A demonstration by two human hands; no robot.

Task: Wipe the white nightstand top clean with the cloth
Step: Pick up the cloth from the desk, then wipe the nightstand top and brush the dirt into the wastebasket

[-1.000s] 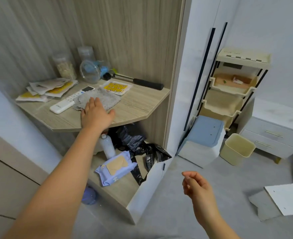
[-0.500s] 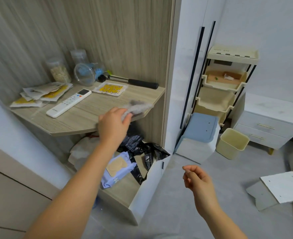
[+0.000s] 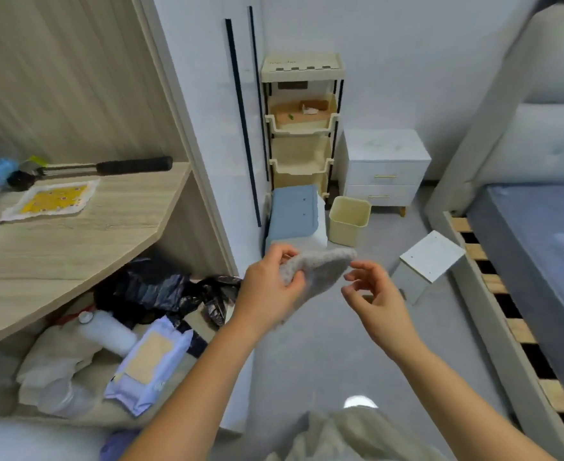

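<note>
Okay: left hand (image 3: 267,291) grips grey cloth (image 3: 320,267) by one bunched end, mid-air over floor (image 3: 307,354). Right hand (image 3: 377,301) loose, fingers spread, holding nothing, just beside cloth's free edge; contact unclear. Cloth looks soft, light, floppy, unlikely to slip; best wadded in palm for wiping. White nightstand (image 3: 385,146) well beyond both hands, next to bed (image 3: 536,227); top not yet wiped.
</note>
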